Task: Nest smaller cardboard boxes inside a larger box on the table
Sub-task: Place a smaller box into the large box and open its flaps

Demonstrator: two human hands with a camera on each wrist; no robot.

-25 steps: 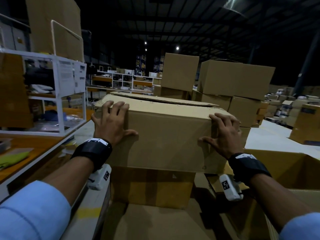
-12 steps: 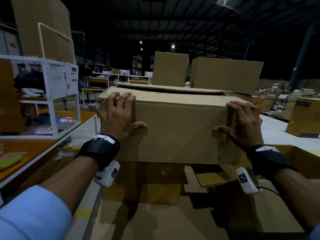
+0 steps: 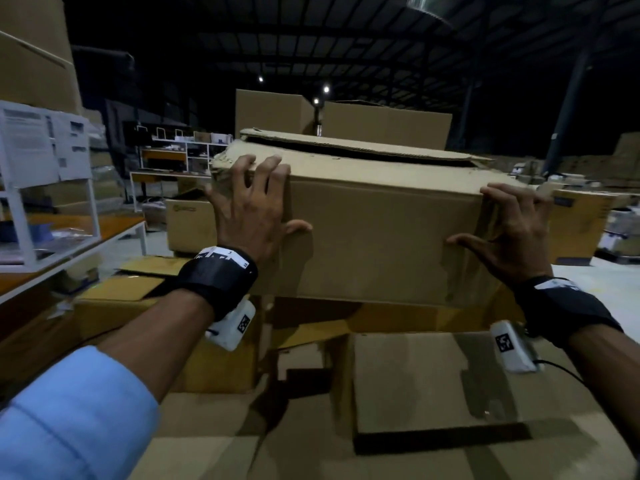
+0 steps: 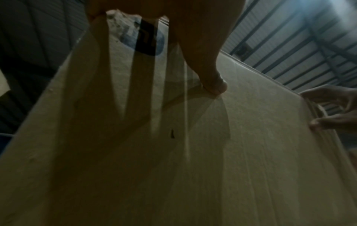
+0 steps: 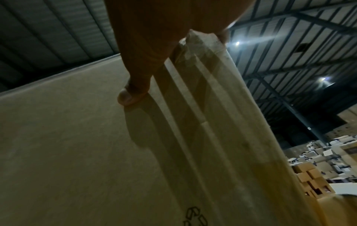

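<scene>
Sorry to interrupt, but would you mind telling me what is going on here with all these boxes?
A person is holding a cardboard box up in the air with both hands. The left hand grips its left corner and the right hand its right corner, thumbs on the near face. Its top flaps are slightly ajar. Below it lie other cardboard boxes.

A white metal shelf frame (image 3: 17, 216) with printed sheets (image 3: 41, 143) taped to it is seen at the left of the head view. Ceiling lamps (image 3: 326, 89) are lit at upper centre. White shelving (image 3: 183, 152) is set in the background.
</scene>
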